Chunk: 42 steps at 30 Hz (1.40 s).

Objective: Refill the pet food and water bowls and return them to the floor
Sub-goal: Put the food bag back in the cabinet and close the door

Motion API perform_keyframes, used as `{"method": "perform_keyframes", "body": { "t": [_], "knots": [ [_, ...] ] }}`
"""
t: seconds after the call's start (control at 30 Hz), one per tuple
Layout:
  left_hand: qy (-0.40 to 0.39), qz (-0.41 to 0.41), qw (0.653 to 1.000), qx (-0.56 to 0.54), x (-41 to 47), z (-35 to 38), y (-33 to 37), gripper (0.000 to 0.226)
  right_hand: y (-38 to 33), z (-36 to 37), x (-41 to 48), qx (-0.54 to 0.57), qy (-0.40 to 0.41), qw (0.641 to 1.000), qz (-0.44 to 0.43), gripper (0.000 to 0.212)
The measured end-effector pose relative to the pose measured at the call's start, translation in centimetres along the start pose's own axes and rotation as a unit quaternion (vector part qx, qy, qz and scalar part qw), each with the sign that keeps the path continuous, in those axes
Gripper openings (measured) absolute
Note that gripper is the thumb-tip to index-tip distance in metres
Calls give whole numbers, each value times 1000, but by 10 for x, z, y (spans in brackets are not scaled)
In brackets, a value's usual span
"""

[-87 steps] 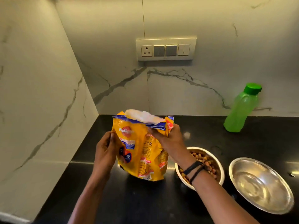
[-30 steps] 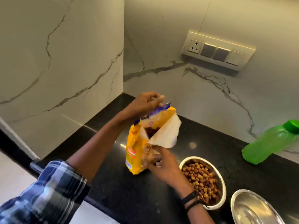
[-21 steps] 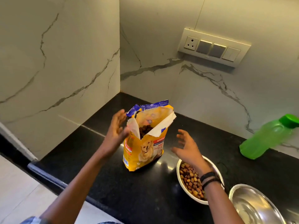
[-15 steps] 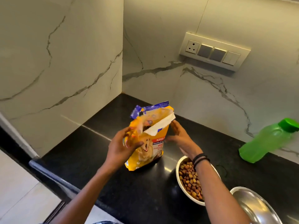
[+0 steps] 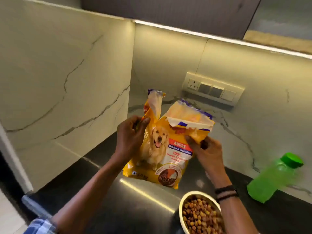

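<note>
A: Both your hands are now pinching higher on the bag (image 5: 162, 149) than a half-second ago.

B: Where's it standing?

A: Upright on the counter (image 5: 135, 208), mouth up, between them. The bottle (image 5: 273, 179) is sitting nearer your right hand (image 5: 207, 151), and the filled bowl (image 5: 181, 208) is nearest you. Your left hand (image 5: 130, 137) is pinching the left flap, your right the folded one.

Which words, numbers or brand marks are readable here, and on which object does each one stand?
"ADULT": red band of the yellow plastic pet food bag with dog photo.
"100%": same bag, under the blue band.
Blue band, seemingly "Chicken & Vegetables": blurred, uncertain.
Print under "100%" and at the bag's bottom edge: too small.
Green plastic bottle: no text seen.
</note>
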<state>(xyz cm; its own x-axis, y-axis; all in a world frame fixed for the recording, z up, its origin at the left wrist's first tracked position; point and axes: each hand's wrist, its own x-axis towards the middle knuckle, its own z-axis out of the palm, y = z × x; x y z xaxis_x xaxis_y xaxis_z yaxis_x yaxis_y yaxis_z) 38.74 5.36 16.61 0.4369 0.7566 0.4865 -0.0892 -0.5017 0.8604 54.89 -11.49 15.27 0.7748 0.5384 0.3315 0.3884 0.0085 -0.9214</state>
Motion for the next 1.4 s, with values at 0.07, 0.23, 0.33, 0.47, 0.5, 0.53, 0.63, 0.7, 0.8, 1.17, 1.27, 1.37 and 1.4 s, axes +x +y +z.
{"method": "perform_keyframes", "body": {
  "t": [0.07, 0.23, 0.33, 0.47, 0.5, 0.53, 0.63, 0.7, 0.8, 1.17, 1.27, 1.37, 1.4],
  "knots": [
    [8, 23, 998, -53, 17, 10, 41, 27, -33, -21, 4, 12, 27, 999, -34, 38],
    [-7, 60, 978, -201, 34, 38, 139, 20, -82, -71, -14, 57, -29, 998, 22, 106],
    [-22, 84, 965, -246, 39, 51, 192, 19, -101, -91, -26, 73, -26, 996, 40, 124],
    [-49, 120, 940, -317, 42, 64, 250, 20, -147, -127, -32, 29, 85, 995, -34, 104],
    [-57, 127, 932, -336, 42, 65, 262, 22, -160, -138, -34, 15, 106, 993, -50, 103],
    [-64, 135, 922, -357, 44, 67, 275, 22, -174, -150, -36, -3, 124, 990, -70, 106],
    [-59, 169, 906, -383, 57, 79, 315, 24, -222, -181, -40, -49, 169, 976, -129, 106],
    [-54, 192, 899, -389, 69, 91, 341, 25, -249, -200, -36, -61, 179, 970, -152, 90],
    [-42, 235, 891, -386, 91, 115, 377, 36, -287, -226, -23, -90, 205, 959, -176, 88],
    [-187, 261, 902, -288, 167, 193, 408, 35, -298, -265, 63, -166, 281, 915, -235, 67],
    [-330, 228, 877, -264, 173, 209, 376, 68, -276, -272, 85, -169, 286, 918, -215, 60],
    [-299, 292, 906, -67, 177, 223, 340, 116, -271, -280, 109, -151, 271, 931, -190, 62],
    [-255, 329, 909, 7, 178, 229, 331, 120, -269, -282, 117, -151, 261, 936, -182, 63]
  ]
}}
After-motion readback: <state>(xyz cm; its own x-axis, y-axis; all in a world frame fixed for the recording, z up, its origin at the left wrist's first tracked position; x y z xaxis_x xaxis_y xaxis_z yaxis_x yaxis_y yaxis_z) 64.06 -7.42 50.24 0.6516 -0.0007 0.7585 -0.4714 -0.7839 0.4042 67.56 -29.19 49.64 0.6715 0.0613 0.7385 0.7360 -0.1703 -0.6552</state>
